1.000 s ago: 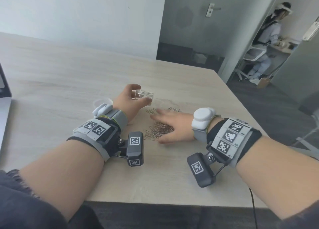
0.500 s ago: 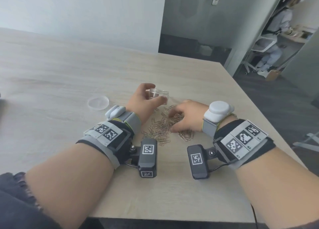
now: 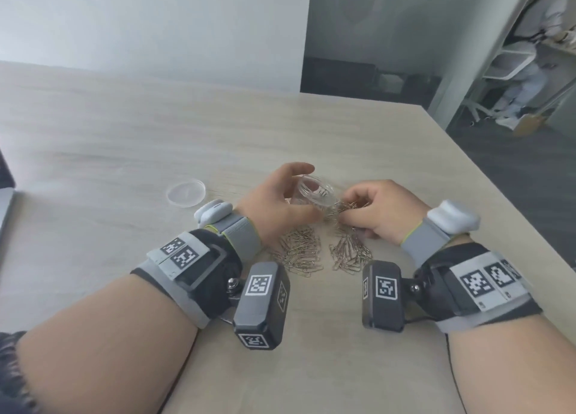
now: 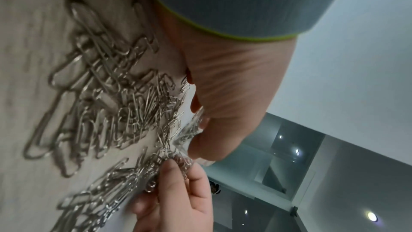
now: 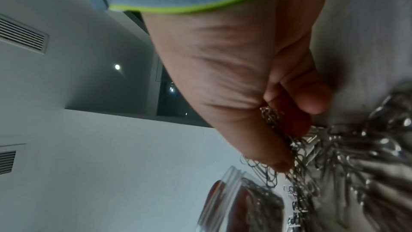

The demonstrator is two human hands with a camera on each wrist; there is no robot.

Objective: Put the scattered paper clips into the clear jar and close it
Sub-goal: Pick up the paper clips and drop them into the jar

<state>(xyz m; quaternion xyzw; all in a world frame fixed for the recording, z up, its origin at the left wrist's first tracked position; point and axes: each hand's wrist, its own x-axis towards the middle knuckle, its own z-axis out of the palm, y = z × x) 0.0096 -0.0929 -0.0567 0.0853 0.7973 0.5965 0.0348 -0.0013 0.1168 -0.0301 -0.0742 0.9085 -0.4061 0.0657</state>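
Note:
My left hand (image 3: 277, 195) grips the small clear jar (image 3: 314, 192), tilted with its mouth toward the right hand; some clips lie inside it (image 5: 260, 200). My right hand (image 3: 374, 208) pinches a bunch of silver paper clips (image 3: 343, 209) right beside the jar's mouth. Two heaps of paper clips (image 3: 299, 254) lie on the wooden table (image 3: 124, 151) just below both hands. In the left wrist view the jar (image 4: 189, 133) sits between my thumb and fingers, with the right hand's fingers (image 4: 178, 188) holding clips below it. The clear round lid (image 3: 186, 192) lies flat on the table to the left.
The edge of a laptop (image 3: 6, 201) shows at the far left. The table's right edge (image 3: 498, 176) runs diagonally near my right wrist. A person sits on a chair (image 3: 523, 70) in the room beyond.
My right hand has curled up from lying flat on the clips and lifted a bunch to the jar's mouth. The left hand has tilted the jar toward it.

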